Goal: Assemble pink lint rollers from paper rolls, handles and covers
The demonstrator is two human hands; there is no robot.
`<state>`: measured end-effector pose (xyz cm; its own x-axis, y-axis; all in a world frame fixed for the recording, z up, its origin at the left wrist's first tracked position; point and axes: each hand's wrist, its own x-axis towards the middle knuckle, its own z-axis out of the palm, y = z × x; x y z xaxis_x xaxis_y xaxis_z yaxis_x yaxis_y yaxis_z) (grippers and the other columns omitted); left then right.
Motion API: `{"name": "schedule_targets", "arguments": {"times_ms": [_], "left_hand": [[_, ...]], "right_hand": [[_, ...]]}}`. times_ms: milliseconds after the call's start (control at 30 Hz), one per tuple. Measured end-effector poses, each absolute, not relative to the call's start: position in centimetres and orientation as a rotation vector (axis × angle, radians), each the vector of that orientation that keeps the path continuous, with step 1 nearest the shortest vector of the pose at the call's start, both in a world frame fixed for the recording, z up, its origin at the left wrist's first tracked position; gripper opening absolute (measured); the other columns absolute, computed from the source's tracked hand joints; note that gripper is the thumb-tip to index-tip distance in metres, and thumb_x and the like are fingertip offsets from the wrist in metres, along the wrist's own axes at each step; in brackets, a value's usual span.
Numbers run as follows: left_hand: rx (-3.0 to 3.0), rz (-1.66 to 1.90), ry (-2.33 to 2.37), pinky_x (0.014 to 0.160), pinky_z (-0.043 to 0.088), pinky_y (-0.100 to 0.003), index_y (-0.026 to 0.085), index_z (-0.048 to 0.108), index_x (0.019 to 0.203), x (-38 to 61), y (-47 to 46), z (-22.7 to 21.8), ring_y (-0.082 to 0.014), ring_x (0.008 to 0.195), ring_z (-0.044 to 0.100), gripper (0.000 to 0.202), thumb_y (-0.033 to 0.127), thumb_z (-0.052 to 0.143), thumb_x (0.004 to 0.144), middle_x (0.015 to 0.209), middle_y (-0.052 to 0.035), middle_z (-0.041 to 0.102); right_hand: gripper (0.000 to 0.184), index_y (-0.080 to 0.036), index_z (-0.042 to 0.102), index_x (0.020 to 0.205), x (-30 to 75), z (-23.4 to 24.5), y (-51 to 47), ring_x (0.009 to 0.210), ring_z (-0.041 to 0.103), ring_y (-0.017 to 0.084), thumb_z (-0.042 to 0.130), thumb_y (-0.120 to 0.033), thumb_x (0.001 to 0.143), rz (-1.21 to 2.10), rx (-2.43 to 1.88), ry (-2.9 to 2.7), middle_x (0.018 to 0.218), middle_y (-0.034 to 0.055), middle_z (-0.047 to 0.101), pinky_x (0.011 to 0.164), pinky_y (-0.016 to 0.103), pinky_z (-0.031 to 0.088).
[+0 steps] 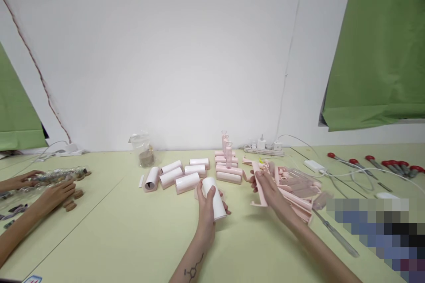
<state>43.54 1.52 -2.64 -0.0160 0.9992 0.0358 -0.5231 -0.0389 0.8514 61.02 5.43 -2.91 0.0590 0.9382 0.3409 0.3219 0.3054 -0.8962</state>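
Observation:
My left hand (206, 205) is closed around a white roll (214, 199), held tilted above the table. Between the fingers and thumb of my right hand (265, 183) is a long pink plastic piece (260, 188) with a short bent end at the bottom. Just beyond the left hand lie several more white rolls (187, 182). A pile of pink plastic parts (295, 199) spreads beside and behind my right hand. Pink cylinders (229, 177) lie stacked in a row between the hands, and slim pink tubes (229, 155) with heart-shaped tops stand among them.
A co-worker's hands (59, 192) handle clear glass-like items (63, 172) at the far left. A plastic bag (145, 152) stands near the wall. Towards the right are a power strip (264, 150), white cables, red-handled screwdrivers (355, 162) and a clear-handled tool (340, 236).

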Motion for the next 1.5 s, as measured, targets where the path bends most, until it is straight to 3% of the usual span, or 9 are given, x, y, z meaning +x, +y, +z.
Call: {"name": "schedule_targets", "arguments": {"times_ms": [133, 267, 533, 700, 833, 1000, 1133, 1267, 1500], "left_hand": [[0.804, 1.453, 0.807, 0.056, 0.048, -0.026, 0.03, 0.017, 0.124, 44.4, 1.4, -3.4, -0.0126, 0.057, 0.057, 0.067, 0.047, 0.055, 0.071, 0.068, 0.0036, 0.053], [0.812, 1.372, 0.8, 0.063, 0.047, -0.025, 0.029, 0.02, 0.123, 45.3, 0.9, -4.1, -0.0159, 0.072, 0.059, 0.063, 0.047, 0.054, 0.073, 0.075, -0.0002, 0.057], [0.812, 1.315, 0.776, 0.07, 0.047, -0.027, 0.032, 0.017, 0.124, 45.9, 0.2, -4.6, -0.019, 0.086, 0.059, 0.063, 0.047, 0.053, 0.074, 0.101, -0.0052, 0.057], [0.954, 1.275, 0.706, 0.078, 0.045, -0.03, 0.027, 0.019, 0.122, 45.6, 0.4, -4.3, -0.0219, 0.097, 0.054, 0.076, 0.037, 0.068, 0.064, 0.112, -0.0092, 0.052], [1.225, 1.123, 0.751, 0.073, 0.045, -0.031, 0.025, 0.017, 0.126, 43.5, 0.9, -3.1, -0.0204, 0.087, 0.056, 0.082, 0.03, 0.069, 0.061, 0.102, -0.0081, 0.056], [1.666, 0.841, 0.996, 0.057, 0.042, -0.024, 0.023, 0.039, 0.118, 40.7, 1.2, -2.9, -0.0173, 0.071, 0.052, 0.068, 0.024, 0.068, 0.056, 0.089, -0.0025, 0.056], [1.841, 0.659, 1.068, 0.045, 0.035, -0.02, 0.024, 0.044, 0.113, 40.2, 1.2, -3.5, -0.0156, 0.061, 0.05, 0.059, 0.025, 0.065, 0.057, 0.079, -0.0002, 0.056], [1.99, 0.593, 1.125, 0.054, 0.038, -0.024, 0.029, 0.051, 0.107, 40.1, 1.2, -3.3, -0.0222, 0.073, 0.054, 0.06, 0.037, 0.071, 0.051, 0.086, -0.0002, 0.06], [2.096, 0.385, 1.073, 0.054, 0.039, -0.025, 0.029, 0.059, 0.09, 39.2, 1.7, -2.9, -0.0229, 0.071, 0.056, 0.048, 0.043, 0.072, 0.046, 0.08, 0.0028, 0.063]], "right_hand": [[0.039, -0.02, 0.044, 0.088, 57.2, -3.4, 2.7, 0.08, 0.053, 0.019, 0.026, -0.054, 0.084, 1.003, -1.097, -1.465, 0.087, 0.0056, 0.053, 0.075, 0.033, 0.044], [0.034, -0.023, 0.036, 0.088, 55.6, -4.3, 1.2, 0.072, 0.053, 0.016, 0.023, -0.054, 0.085, 1.151, -1.062, -1.47, 0.08, 0.0005, 0.049, 0.069, 0.032, 0.045], [0.032, -0.025, 0.033, 0.088, 55.7, -4.6, 0.6, 0.068, 0.053, 0.016, 0.021, -0.054, 0.085, 1.144, -1.133, -1.45, 0.075, -0.0024, 0.046, 0.06, 0.03, 0.046], [0.033, -0.024, 0.034, 0.099, 56.0, -4.7, 0.8, 0.086, 0.053, 0.019, 0.021, -0.052, 0.086, 1.044, -1.19, -1.494, 0.089, 0.0027, 0.05, 0.071, 0.033, 0.045], [0.039, -0.024, 0.034, 0.117, 57.6, -2.9, 1.5, 0.093, 0.051, 0.018, 0.032, -0.047, 0.085, 0.948, -1.088, -1.688, 0.101, 0.0049, 0.052, 0.078, 0.032, 0.043], [0.027, -0.022, 0.057, 0.094, 60.1, -0.9, 2.2, 0.082, 0.055, 0.019, 0.044, -0.04, 0.08, 0.864, -1.081, -2.054, 0.091, 0.0036, 0.061, 0.068, 0.028, 0.043], [0.015, -0.021, 0.058, 0.083, 60.6, -0.8, 2.2, 0.065, 0.054, 0.015, 0.05, -0.029, 0.073, 0.614, -1.171, -2.342, 0.074, 0.0011, 0.061, 0.055, 0.023, 0.037], [0.004, -0.019, 0.051, 0.063, 59.7, -1.2, 1.7, 0.051, 0.044, 0.012, 0.049, -0.021, 0.065, 0.284, -1.24, -2.542, 0.057, -0.0007, 0.054, 0.046, 0.022, 0.022], [0.013, -0.017, 0.049, 0.065, 58.8, -3.3, 1.3, 0.061, 0.049, 0.013, 0.038, -0.011, 0.064, 0.64, -1.052, -2.519, 0.067, 0.0002, 0.058, 0.053, 0.021, 0.031]]}}
